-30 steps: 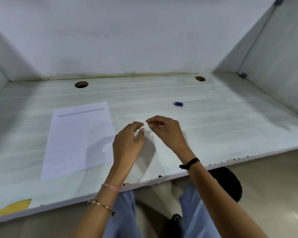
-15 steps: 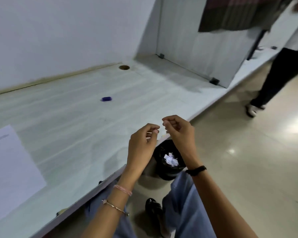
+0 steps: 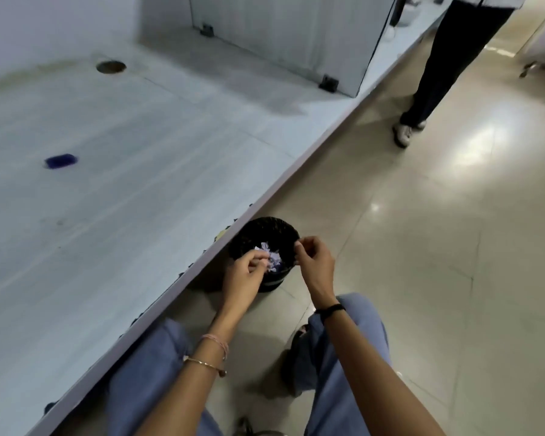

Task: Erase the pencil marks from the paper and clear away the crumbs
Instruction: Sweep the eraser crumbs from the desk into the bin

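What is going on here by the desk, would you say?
A seated person holds both hands over a black bin on the floor beside the desk. The left hand and right hand have fingertips pinched, as if dropping something too small to see. Paper scraps lie in the bin. A blue eraser lies alone on the desk. A bystander stands farther off.

Both hands hover over a black bin (image 3: pixel 265 224) that stands on the floor against the counter's edge. The left hand (image 3: pixel 248 273) is above the bin's near left rim, fingertips bunched together. The right hand (image 3: pixel 316 262) is above its right rim, thumb against curled fingers, with nothing visible between them. Pale paper scraps (image 3: pixel 273 258) lie inside the bin. Well beyond the bin to its left, a blurred blue eraser (image 3: pixel 60 160) lies on the counter (image 3: pixel 145 190).
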Tool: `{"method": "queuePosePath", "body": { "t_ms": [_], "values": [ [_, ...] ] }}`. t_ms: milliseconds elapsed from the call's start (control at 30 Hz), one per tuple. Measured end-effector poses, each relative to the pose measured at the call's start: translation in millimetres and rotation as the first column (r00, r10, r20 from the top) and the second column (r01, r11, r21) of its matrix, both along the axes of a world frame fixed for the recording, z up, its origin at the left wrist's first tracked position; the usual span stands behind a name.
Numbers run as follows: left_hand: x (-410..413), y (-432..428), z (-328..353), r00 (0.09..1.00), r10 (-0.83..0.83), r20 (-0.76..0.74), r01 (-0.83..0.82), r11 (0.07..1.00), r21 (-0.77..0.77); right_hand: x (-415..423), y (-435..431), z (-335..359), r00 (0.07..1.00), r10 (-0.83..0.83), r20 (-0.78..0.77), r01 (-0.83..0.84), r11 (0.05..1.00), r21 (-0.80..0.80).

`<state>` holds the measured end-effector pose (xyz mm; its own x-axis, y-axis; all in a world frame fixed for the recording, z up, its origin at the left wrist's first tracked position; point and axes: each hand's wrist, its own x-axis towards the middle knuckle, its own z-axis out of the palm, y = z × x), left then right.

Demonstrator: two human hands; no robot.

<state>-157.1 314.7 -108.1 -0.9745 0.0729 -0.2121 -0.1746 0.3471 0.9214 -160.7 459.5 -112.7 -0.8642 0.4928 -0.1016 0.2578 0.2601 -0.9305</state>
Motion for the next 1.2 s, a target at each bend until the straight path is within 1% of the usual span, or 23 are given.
{"method": "queuePosePath", "body": {
  "t_ms": [133,300,467,633,800,867,1000,1100,1200],
  "values": [
    [-28,12,-46,0.987,0.036,0.154,-0.039,0.999,0.017,-25,19,-72,0.975,0.030,0.221,-0.020,0.999,-0.045],
    [-57,35,-100,0.957,0.033,0.289,-0.042,0.999,0.022,-41,32,-151,0.898,0.056,0.436,-0.017,0.996,-0.091],
    [-73,55,-152,0.918,0.072,0.390,-0.096,0.995,0.041,-55,38,-211,0.834,0.072,0.547,0.001,0.991,-0.132],
    [-83,61,-193,0.878,0.116,0.464,-0.149,0.988,0.035,-80,34,-255,0.815,0.048,0.577,0.099,0.971,-0.220],
    [-88,59,-212,0.873,0.109,0.475,-0.126,0.992,0.005,-112,33,-273,0.820,-0.046,0.570,0.197,0.959,-0.206],
    [-89,57,-213,0.880,0.118,0.461,-0.126,0.992,-0.012,-122,35,-275,0.806,-0.072,0.588,0.220,0.958,-0.183],
    [-88,52,-205,0.903,0.115,0.413,-0.102,0.993,-0.054,-124,41,-271,0.793,-0.101,0.601,0.214,0.969,-0.119],
    [-84,48,-193,0.930,0.097,0.356,-0.068,0.993,-0.091,-106,43,-257,0.797,-0.098,0.596,0.195,0.976,-0.100],
    [-74,47,-168,0.956,0.092,0.279,-0.070,0.994,-0.087,-80,48,-231,0.803,-0.075,0.592,0.146,0.986,-0.074]
  ]
}}
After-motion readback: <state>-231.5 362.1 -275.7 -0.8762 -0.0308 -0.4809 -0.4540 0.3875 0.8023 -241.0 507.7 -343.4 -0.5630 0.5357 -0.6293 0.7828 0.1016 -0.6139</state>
